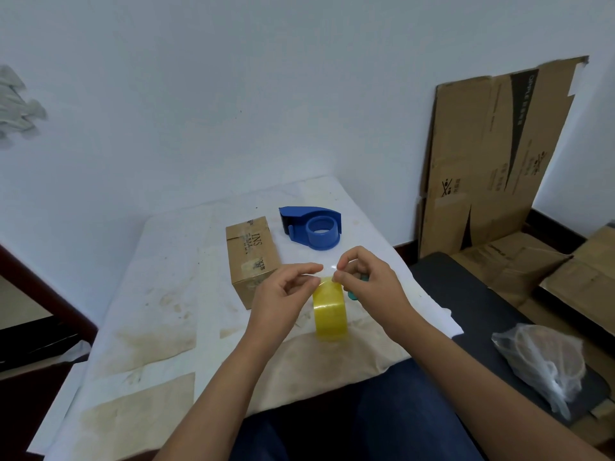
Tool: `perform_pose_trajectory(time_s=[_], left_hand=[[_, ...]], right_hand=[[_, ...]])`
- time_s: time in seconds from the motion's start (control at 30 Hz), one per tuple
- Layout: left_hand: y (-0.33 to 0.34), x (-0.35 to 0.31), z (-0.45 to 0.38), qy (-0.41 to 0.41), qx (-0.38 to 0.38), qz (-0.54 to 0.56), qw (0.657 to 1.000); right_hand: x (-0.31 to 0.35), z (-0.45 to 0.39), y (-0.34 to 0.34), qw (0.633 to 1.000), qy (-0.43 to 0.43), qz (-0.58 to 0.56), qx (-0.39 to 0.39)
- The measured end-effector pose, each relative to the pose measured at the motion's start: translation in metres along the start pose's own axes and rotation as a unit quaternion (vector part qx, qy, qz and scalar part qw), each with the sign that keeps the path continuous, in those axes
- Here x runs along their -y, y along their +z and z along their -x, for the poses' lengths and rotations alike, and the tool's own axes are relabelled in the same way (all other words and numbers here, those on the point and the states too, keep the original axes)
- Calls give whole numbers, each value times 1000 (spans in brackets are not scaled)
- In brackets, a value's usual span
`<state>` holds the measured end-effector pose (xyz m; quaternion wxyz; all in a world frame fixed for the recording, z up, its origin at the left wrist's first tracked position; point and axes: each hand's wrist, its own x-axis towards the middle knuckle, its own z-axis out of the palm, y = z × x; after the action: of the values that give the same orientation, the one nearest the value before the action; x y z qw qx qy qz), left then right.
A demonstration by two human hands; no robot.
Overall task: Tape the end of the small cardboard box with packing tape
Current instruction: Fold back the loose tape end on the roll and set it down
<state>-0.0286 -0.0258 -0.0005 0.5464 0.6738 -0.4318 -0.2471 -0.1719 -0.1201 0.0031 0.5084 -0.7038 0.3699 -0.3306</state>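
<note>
A small brown cardboard box (252, 259) with printed labels lies on the white-covered table (159, 294), just left of my hands. A yellowish roll of packing tape (330, 311) stands on edge in front of me. My left hand (283, 294) and my right hand (369, 277) meet above the roll, each pinching an end of a short clear strip of tape (324, 269) stretched between their fingertips. A teal object (353, 296) peeks out under my right hand; I cannot tell what it is.
A blue tape dispenser (312, 227) with no roll in it sits behind the box. Flattened cardboard (492, 154) leans on the wall at right, with more boxes (565, 277) on the floor. A dark seat holds a plastic bag (542, 361).
</note>
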Motion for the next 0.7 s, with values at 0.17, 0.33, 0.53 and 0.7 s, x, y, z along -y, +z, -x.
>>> perform_pose_trajectory(time_s=[0.17, 0.33, 0.53, 0.7], left_hand=[[1, 1, 1, 11, -3, 3, 1000], [0, 2, 0, 16, -1, -9, 1000], [-1, 2, -1, 20, 9, -14, 1000], [-2, 2, -3, 43, 8, -56, 998]], right_hand=[[3, 0, -3, 1000, -16, 18, 20], [3, 1, -3, 999, -14, 30, 16], [4, 1, -5, 998, -26, 59, 27], [6, -1, -4, 994, -38, 104, 16]])
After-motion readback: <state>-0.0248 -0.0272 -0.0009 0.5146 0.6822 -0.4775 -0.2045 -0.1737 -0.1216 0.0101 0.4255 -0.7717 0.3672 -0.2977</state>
